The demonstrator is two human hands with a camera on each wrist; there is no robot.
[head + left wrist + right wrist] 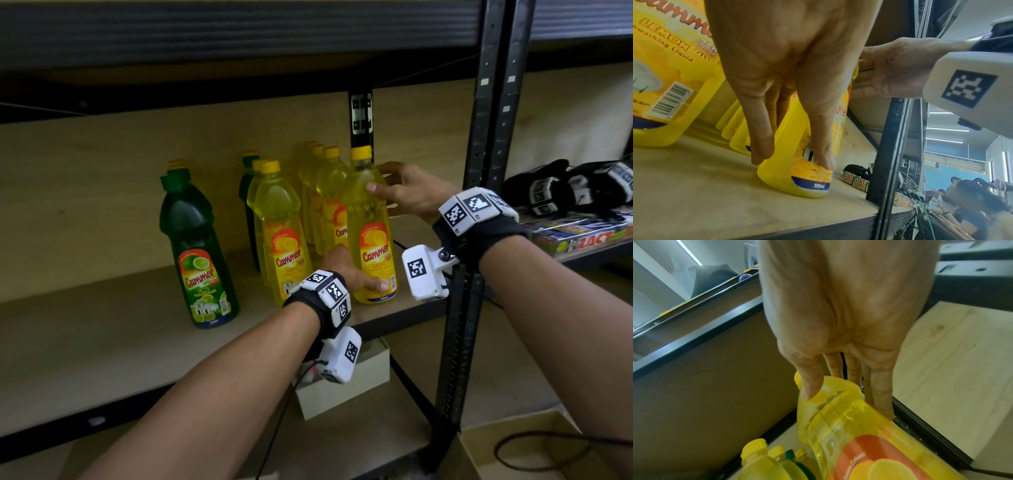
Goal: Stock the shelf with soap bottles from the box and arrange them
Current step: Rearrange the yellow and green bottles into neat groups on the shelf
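Your forearms nearest camera, both reaching onto shelf [102, 342]. Largest to smallest: shelf board beneath both hands; row of yellow bottles [325, 192] just behind your left hand; green bottle [198, 253] well left of it. Front yellow bottle [371, 236] upright on shelf, between your hands. Your left hand [346, 270] holds its base, thumb and fingers curled around label. Your right hand [407, 192] grips its shoulder below cap, thumb in front, fingers behind.

Yellow lemon soap bottle [371, 236] stands upright, perhaps slightly tilted, at shelf [102, 359] front right.
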